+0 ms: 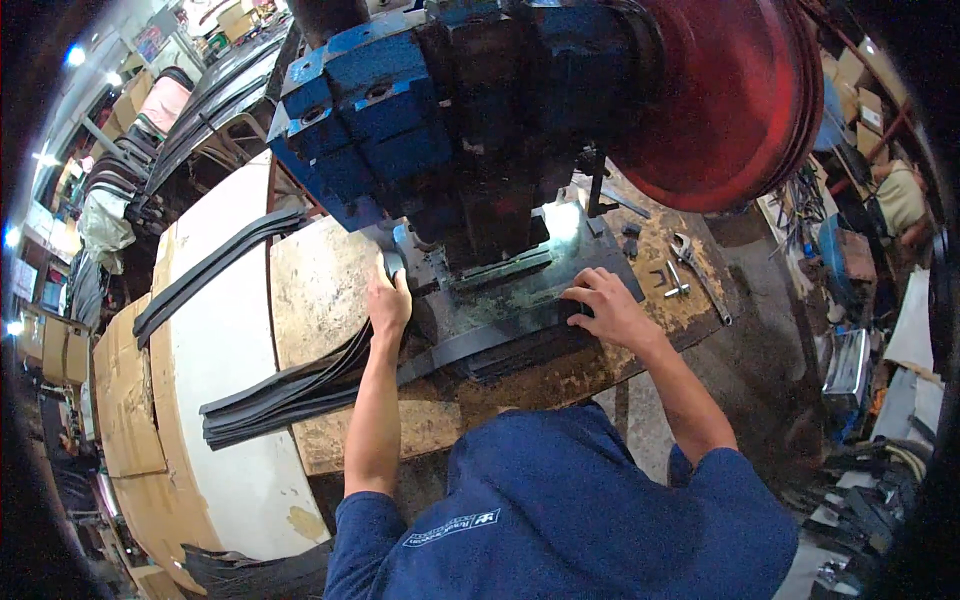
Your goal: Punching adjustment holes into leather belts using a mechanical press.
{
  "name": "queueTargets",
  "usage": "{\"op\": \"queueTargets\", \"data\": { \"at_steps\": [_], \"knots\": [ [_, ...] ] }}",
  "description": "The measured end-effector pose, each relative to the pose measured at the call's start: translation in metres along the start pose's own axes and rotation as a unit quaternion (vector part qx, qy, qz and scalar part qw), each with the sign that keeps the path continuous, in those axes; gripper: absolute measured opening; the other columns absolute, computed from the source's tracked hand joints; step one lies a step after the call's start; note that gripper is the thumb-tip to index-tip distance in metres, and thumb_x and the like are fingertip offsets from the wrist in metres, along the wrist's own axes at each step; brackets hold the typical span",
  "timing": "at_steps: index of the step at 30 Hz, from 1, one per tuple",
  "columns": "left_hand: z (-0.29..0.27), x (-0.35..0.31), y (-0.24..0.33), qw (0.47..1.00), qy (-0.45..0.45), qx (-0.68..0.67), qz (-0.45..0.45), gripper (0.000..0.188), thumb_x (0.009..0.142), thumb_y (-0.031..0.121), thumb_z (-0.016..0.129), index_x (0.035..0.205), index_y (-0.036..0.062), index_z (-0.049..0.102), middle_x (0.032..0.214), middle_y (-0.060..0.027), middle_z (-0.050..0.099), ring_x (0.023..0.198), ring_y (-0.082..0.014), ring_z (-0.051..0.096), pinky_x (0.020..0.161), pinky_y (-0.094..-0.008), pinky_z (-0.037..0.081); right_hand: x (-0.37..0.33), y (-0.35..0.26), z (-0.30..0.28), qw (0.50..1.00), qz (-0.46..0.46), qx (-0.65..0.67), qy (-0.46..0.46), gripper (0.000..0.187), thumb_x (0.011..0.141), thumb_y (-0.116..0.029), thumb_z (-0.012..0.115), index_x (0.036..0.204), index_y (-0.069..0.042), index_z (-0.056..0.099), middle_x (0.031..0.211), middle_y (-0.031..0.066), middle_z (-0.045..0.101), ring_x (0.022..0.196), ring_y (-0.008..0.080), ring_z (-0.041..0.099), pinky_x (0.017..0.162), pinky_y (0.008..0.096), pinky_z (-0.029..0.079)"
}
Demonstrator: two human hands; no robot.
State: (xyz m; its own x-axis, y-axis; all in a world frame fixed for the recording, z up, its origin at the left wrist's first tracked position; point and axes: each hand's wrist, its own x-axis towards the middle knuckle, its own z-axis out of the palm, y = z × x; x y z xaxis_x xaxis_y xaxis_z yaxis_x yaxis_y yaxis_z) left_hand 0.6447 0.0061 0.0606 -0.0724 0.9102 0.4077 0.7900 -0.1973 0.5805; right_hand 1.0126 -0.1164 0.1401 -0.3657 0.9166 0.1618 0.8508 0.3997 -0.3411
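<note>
A large blue press [400, 90] with a red flywheel [720, 90] stands over the work table. Below its head lies a flat metal bed [500, 293], lit by a lamp. Along the bed's near edge runs a long dark strip [480, 340], and my right hand [612, 312] has its bent fingers and thumb closed on the right end. My left hand [388, 300] is at the bed's left side, close under the press head, its fingers closed round something greyish that I cannot make out. Beside my left wrist, a bundle of black strips [290, 400] stretches leftward.
Another bundle of black strips [215, 270] lies on the white board [230, 370] at left. Short black pieces [525, 358] are stacked before the bed. An adjustable wrench [700, 270] and a T-shaped tool [676, 280] lie at right. Another person [900, 205] is at the far right.
</note>
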Motion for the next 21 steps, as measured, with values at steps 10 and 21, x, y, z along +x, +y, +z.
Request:
{"op": "queueTargets", "data": {
  "at_steps": [10,21],
  "knots": [
    [-0.049,-0.051,0.098,0.941,-0.252,-0.21,0.08,0.034,0.086,0.021,0.069,0.113,0.0012,0.062,0.095,-0.0157,0.062,0.087,-0.0299,0.061,0.08,-0.0379,0.049,0.019,-0.002,-0.017,0.993,-0.031,0.072,0.09,0.041,0.077,-0.022,0.076,0.112,-0.006,0.064,0.111,0.0108,0.052,0.111,0.031,0.05,0.096,0.0434,0.041],
    [-0.048,-0.004,0.043,0.943,-0.288,-0.167,-0.021,0.042,0.079,0.028,0.078,0.112,0.0048,0.068,0.101,-0.0167,0.068,0.093,-0.0242,0.063,0.084,-0.0349,0.049,0.069,0.076,0.017,0.993,-0.013,-0.019,0.116,0.023,0.081,-0.019,0.072,0.101,-0.01,0.066,0.111,0.0055,0.064,0.102,0.0318,0.057,0.09,0.0411,0.044]
  ]
}}
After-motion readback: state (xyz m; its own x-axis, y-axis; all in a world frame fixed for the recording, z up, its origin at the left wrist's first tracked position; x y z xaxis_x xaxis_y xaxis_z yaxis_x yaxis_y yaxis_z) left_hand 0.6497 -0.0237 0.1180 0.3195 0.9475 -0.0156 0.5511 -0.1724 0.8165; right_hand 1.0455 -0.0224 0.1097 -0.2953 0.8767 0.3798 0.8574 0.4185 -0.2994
